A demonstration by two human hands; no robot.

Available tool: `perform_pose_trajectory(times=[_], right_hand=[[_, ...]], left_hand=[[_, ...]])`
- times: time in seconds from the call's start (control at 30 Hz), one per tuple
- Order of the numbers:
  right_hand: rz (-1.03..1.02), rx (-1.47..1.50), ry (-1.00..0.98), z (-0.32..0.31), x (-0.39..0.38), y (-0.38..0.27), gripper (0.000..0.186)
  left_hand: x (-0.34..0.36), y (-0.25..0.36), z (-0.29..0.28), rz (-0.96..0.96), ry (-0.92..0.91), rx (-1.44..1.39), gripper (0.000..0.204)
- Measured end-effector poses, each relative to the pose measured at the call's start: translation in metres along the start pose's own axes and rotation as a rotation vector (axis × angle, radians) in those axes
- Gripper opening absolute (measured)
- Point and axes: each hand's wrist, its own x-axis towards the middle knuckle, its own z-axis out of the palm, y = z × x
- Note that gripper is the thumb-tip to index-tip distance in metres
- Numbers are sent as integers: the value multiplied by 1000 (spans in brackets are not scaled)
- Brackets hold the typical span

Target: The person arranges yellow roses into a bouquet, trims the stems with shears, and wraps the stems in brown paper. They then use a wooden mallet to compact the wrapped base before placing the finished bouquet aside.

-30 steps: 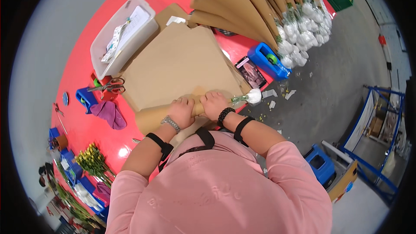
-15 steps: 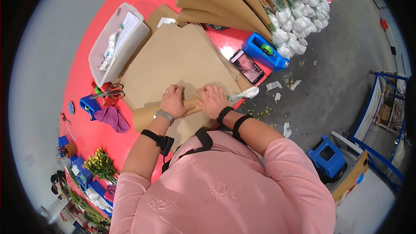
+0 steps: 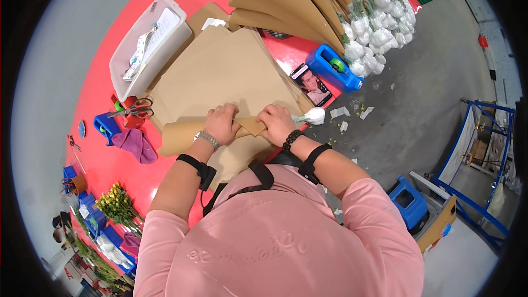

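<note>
A brown kraft-paper roll [image 3: 179,136] lies near the table edge, its wider end to the left. From its right end sticks a white plastic-wrapped stem end [image 3: 314,116] with a little green; whatever else is inside stays hidden by the paper. My left hand [image 3: 222,124] grips the roll around its middle, fingers over the top and thumb on the near side. To the right, my right hand [image 3: 276,125] pinches the paper where a corner is folded into a small triangle [image 3: 251,126] between my hands. Underneath is a stack of flat kraft sheets [image 3: 220,71].
Finished paper cones [image 3: 286,5] with white-wrapped ends [image 3: 379,36] are piled at the far right. A blue tape dispenser [image 3: 335,71] and a phone [image 3: 311,84] stand nearby. Left are a white bin [image 3: 118,71], scissors [image 3: 142,109], a purple cloth [image 3: 136,146] and yellow flowers [image 3: 116,203].
My right hand has gone from lying spread on the roll to pinching the paper, and a folded triangular corner now shows. My left hand's fingers have curled more around the roll.
</note>
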Motion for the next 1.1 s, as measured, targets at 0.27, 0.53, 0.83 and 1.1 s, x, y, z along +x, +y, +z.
perform_pose_trajectory(times=[0.27,0.53,0.83,1.1], right_hand=[[-321,-244,59,-13,-19,7,21],[416,-272,516,-200,-30,123,23],[492,257,-3,-202,-3,267,31],[110,-115,32,-274,-57,197,24]], left_hand=[[-17,33,15,296,47,348,49],[-60,55,6,136,18,225,44],[-101,158,1,-222,151,63,65],[-98,251,2,-474,368,-160,62]])
